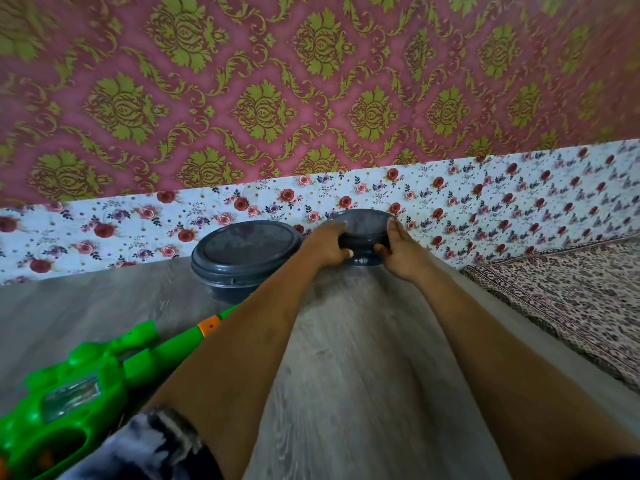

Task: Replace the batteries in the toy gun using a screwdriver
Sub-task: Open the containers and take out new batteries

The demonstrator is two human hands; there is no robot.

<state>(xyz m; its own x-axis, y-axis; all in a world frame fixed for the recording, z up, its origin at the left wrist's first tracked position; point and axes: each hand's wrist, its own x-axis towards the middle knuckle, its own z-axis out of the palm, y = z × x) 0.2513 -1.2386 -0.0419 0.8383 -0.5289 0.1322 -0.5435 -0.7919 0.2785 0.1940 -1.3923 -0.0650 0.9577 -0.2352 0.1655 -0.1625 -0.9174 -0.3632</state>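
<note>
**Both hands on a lidded tub, toy gun untouched**

Near the centre of the frame, just right of the middle: left hand (327, 249) and right hand (401, 252) clamped on opposite sides of a small dark grey container (362, 233), fingers curled round its rim and lid. Unclear whether lifting it or prising the lid. Just to its left, a second, larger grey container (242, 256), lid on, resting on the grey wood-grain floor (363, 375).

Lower left of the frame: green toy gun (79, 389) lying on the floor, orange band on its barrel, well apart from both hands. No screwdriver in view, no batteries in view; possibly inside the tubs, though nothing shows that. Battery cover not discernible from this angle.

Judging by this, very early: tools and batteries not yet out, cover not yet unscrewed, swap and refastening all left.
</note>
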